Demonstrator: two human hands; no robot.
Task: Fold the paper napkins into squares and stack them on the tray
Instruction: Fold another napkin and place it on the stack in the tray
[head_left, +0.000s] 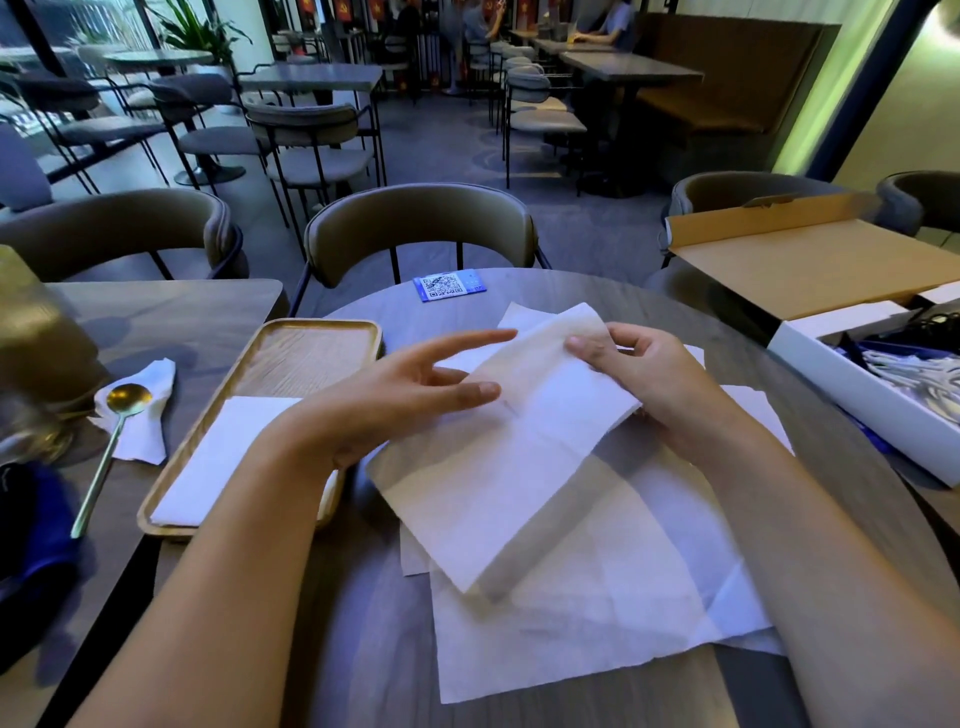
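A white paper napkin (498, 467), folded in half into a long strip, is lifted at its far end above the round table. My right hand (649, 379) pinches that far end between thumb and fingers. My left hand (405, 395) hovers over the strip's middle with fingers straight, thumb touching the paper. Under the strip lie unfolded napkins (597, 613) spread flat. A wooden tray (311, 332) sits to the left, with a folded napkin (223, 462) on its near half.
A gold spoon (111, 447) rests on a crumpled napkin left of the tray. A blue QR card (449, 286) lies at the table's far edge. An open cardboard box (810, 265) and a white box (883, 405) stand at right. Chairs ring the table.
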